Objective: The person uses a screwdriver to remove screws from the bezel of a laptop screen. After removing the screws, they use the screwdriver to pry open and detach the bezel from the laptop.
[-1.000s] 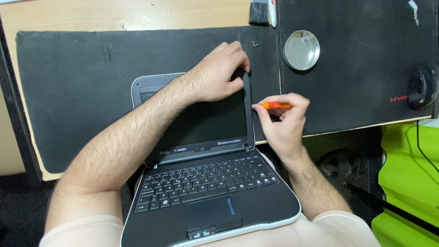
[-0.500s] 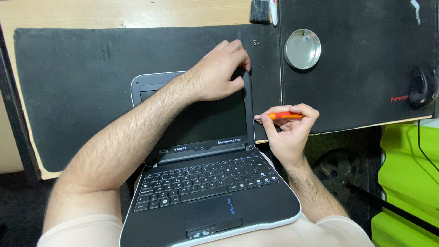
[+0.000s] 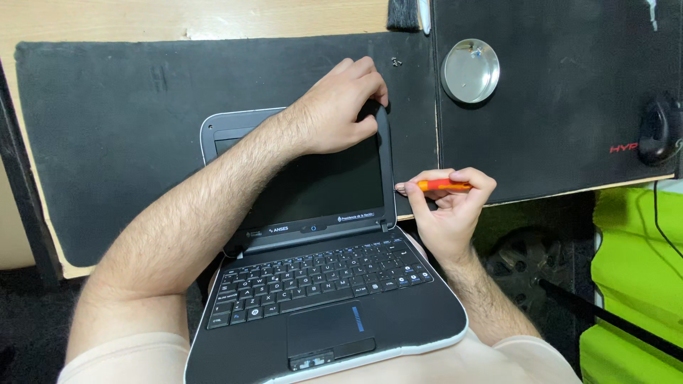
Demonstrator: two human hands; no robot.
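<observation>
Laptop [image 3: 313, 284], small, black with a light rim, lies open on the person's lap at the front edge of the desk [image 3: 142, 18], its screen dark. The left hand [image 3: 334, 107] is closed around the upper right corner of the screen. The right hand [image 3: 448, 206] pinches an orange screwdriver [image 3: 442, 185], its tip at the screen's right edge.

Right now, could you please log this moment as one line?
left hand: grips laptop screen top corner | right hand: holds orange tool at bezel's right edge | laptop on lap
</observation>
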